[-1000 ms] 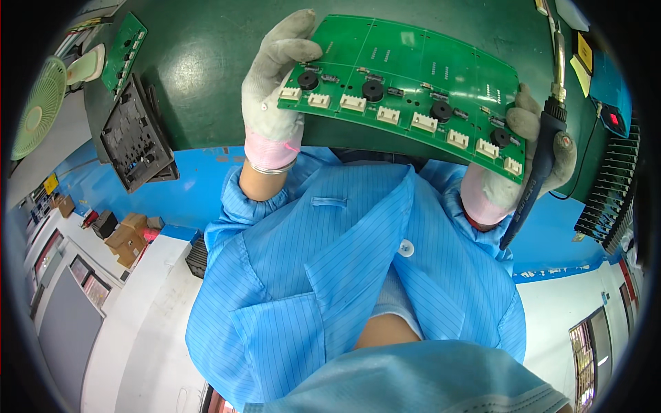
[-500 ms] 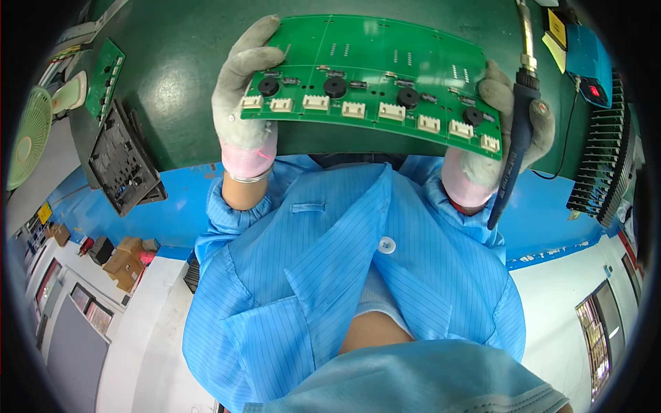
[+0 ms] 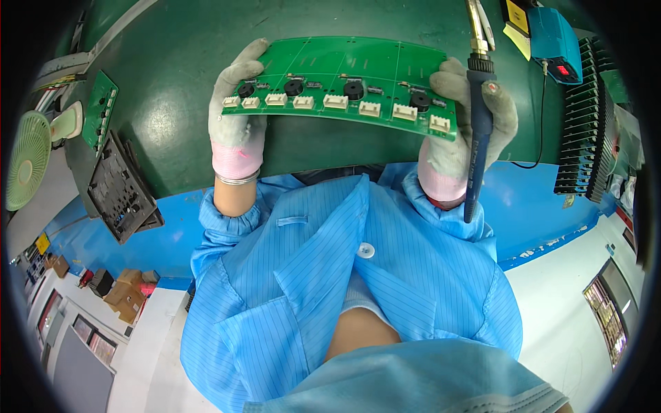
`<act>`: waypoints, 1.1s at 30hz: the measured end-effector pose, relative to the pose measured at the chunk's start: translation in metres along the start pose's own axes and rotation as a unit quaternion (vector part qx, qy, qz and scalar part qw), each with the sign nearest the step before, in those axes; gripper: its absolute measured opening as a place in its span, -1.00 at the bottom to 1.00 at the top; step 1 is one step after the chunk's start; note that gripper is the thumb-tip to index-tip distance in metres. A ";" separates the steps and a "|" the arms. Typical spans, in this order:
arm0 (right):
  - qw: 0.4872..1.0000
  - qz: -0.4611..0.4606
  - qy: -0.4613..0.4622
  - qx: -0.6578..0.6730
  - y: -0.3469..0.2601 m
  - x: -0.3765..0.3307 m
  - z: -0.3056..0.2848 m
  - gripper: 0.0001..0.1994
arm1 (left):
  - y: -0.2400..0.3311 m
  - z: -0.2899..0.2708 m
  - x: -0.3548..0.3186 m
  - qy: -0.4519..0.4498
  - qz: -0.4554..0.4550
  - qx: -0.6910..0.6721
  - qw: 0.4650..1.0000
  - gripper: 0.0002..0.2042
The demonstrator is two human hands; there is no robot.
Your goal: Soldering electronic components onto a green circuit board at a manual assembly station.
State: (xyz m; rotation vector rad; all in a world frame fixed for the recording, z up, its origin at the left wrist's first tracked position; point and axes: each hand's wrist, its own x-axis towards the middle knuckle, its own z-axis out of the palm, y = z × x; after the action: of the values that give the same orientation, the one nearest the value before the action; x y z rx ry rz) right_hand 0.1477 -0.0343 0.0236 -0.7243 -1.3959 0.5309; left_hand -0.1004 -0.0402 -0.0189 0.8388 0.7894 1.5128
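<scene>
Here's the circuit board (image 3: 320, 56) spanning left grip (image 3: 234, 127) to right grip (image 3: 501, 113) above the desk (image 3: 165, 117), soldering iron (image 3: 478, 131) in that right grip too, with tray (image 3: 120, 186), second board (image 3: 100, 107) and fan (image 3: 27, 162) left of the left grip, control box (image 3: 556, 45) and rack (image 3: 578, 131) right of the right.

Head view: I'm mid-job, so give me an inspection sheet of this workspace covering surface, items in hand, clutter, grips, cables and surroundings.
Surface: green bench, glossy, light reflecting on its left part.
Items in hand: circuit board with white sockets along its near edge; soldering iron, dark handle, metal end toward the top of the view.
Clutter: second board and dark trays at left; black slotted rack at right.
Grips: left grip, gloved, closed on the board's left end; right grip, gloved, around the iron and at the board's right end.
Cables: thin black cable from blue box; other end not traceable.
Surroundings: green fan and cardboard boxes, left.
</scene>
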 end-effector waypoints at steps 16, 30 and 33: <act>0.997 -0.057 0.047 -0.028 0.024 0.035 -0.018 -0.41 | 0.036 0.049 0.018 -0.073 0.269 0.199 0.940 -0.79; 0.896 0.263 0.214 0.288 -0.028 0.082 0.002 -0.74 | 0.041 0.097 0.005 -0.052 0.297 0.171 0.938 -0.83; 0.897 0.260 0.217 0.285 -0.029 0.081 0.006 -0.71 | 0.043 0.098 0.004 -0.033 0.293 0.176 0.939 -0.82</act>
State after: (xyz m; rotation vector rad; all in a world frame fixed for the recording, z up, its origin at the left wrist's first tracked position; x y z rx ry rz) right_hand 0.1485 0.0050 0.1002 -0.6707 -0.5622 1.0718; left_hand -0.0388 -0.0384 0.0680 1.4823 0.8124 1.8730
